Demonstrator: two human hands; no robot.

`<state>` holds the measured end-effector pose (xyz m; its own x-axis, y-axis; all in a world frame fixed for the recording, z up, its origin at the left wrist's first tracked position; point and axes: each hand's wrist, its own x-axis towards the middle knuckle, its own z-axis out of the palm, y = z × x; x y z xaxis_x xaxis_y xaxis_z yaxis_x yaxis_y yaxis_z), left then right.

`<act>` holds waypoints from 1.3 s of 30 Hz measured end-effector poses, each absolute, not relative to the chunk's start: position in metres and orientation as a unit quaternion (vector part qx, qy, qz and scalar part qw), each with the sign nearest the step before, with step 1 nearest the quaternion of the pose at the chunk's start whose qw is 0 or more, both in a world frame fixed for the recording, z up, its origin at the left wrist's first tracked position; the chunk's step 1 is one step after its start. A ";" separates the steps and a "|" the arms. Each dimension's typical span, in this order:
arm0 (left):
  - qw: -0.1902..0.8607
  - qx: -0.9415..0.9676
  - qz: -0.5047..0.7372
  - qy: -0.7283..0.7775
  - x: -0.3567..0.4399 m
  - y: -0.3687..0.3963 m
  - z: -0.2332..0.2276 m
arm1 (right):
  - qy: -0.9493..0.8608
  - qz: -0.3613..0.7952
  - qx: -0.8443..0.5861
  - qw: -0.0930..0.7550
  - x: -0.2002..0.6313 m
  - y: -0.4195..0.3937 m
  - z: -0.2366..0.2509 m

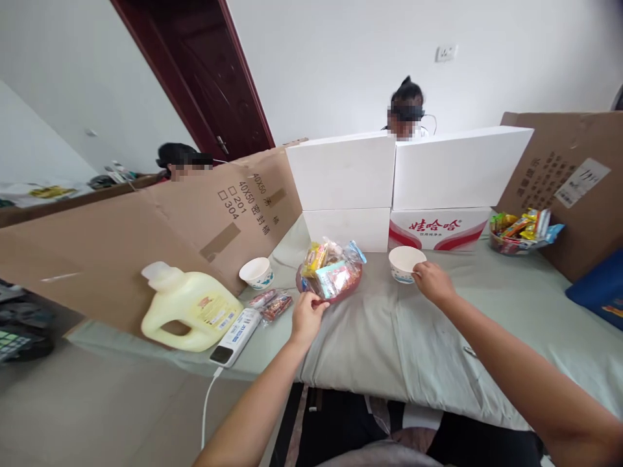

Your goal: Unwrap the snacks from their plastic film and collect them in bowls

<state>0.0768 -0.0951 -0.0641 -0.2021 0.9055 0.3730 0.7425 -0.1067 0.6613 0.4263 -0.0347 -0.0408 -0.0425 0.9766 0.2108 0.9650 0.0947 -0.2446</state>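
Note:
A red plate (351, 291) piled with wrapped snacks (331, 267) sits in the middle of the cloth-covered table (389, 337). My left hand (307, 316) pinches the plate's near rim. My right hand (432, 283) grips the near edge of a white paper bowl (405, 261) just right of the plate. A second white paper bowl (256, 272) stands to the plate's left. Two snack packets (272, 303) lie on the cloth between that bowl and my left hand.
A pale yellow detergent jug (187, 309) and a white power strip (235, 336) lie at the table's left. White boxes (403, 175) and cardboard sheets (146, 227) wall the table. Another snack basket (520, 235) stands far right. Two other people sit behind the partitions.

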 end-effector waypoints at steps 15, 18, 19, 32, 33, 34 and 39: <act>0.039 0.640 0.385 0.664 0.072 -0.113 -0.050 | -0.676 0.243 -0.578 0.386 0.381 -0.059 -0.081; 0.034 0.630 0.292 0.719 0.063 -0.082 -0.024 | -0.598 0.405 -0.576 0.383 0.366 -0.042 -0.080; 0.058 0.629 0.241 0.737 0.062 -0.070 -0.019 | -0.563 0.461 -0.576 0.373 0.361 -0.038 -0.080; 0.211 0.640 0.218 0.706 0.073 -0.012 -0.038 | -0.428 0.695 -0.508 0.275 0.312 -0.039 -0.085; 0.225 0.640 0.232 0.697 0.073 -0.011 -0.040 | -0.422 0.699 -0.506 0.278 0.311 -0.040 -0.083; 0.240 0.639 0.247 0.688 0.073 -0.010 -0.042 | -0.416 0.703 -0.504 0.281 0.311 -0.041 -0.081; 0.313 0.616 0.325 0.646 0.071 -0.015 -0.052 | -0.390 0.722 -0.476 0.317 0.310 -0.053 -0.067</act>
<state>0.0709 -0.0151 -0.0515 -0.0465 0.9989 -0.0039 0.5927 0.0307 0.8048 0.3096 -0.0534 -0.0670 -0.3462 0.8283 -0.4405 -0.0859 -0.4956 -0.8643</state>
